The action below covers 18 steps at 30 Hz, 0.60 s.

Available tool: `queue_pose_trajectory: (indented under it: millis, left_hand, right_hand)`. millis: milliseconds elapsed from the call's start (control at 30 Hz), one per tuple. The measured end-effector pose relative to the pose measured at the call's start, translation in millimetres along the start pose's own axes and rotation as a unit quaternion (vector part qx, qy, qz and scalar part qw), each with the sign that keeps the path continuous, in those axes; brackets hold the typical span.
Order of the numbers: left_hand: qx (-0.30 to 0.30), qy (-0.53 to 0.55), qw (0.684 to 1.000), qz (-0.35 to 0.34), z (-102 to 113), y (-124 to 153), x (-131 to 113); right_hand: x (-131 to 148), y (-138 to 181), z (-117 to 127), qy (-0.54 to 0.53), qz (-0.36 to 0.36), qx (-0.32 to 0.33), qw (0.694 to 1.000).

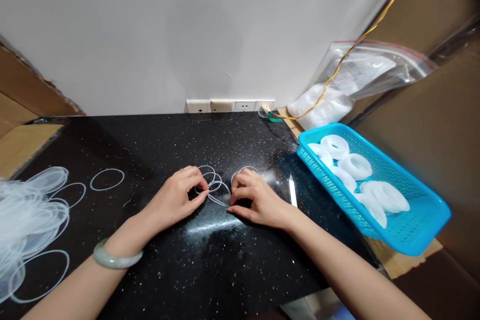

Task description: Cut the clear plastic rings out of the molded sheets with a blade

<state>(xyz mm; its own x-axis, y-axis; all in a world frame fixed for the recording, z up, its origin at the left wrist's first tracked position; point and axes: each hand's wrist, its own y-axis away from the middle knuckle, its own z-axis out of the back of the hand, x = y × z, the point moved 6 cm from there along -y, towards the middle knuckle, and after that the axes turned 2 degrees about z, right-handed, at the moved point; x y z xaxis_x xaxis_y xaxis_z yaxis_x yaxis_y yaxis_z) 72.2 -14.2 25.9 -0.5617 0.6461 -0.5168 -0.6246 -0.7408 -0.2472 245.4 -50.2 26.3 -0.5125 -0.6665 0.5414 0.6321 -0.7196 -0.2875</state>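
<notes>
In the blue basket [423, 212], white coils [392, 197] are already gathered; a heap of loose rings [32, 217] is left at far left. Midway, thin rings [218, 201] are pinched by the left hand [180, 192]; whether any are gripped by the right hand's [258, 197] narrowed fingers cannot be told.

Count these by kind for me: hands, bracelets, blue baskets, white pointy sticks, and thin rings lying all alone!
Left hand plus right hand: 2
Green bracelet: 1
Blue basket: 1
White pointy stick: 1
Thin ring lying alone: 1
Total: 6
</notes>
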Motion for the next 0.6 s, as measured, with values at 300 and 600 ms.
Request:
queue_pose_trajectory:
  millis: [300, 600]
  left_hand:
    - [-0.093, -0.003, 0.995, 0.043, 16.4, -1.0, 5.0]
    - [-0.11, -0.006, 0.992, 0.056, 19.0, -1.1, 6.6]
  right_hand:
    - [-12.4, 0.4, 17.8, 0.009, -0.048, -0.041, 0.998]
    - [-15.1, -0.3, 7.9, 0.041, -0.07, -0.04, 0.996]
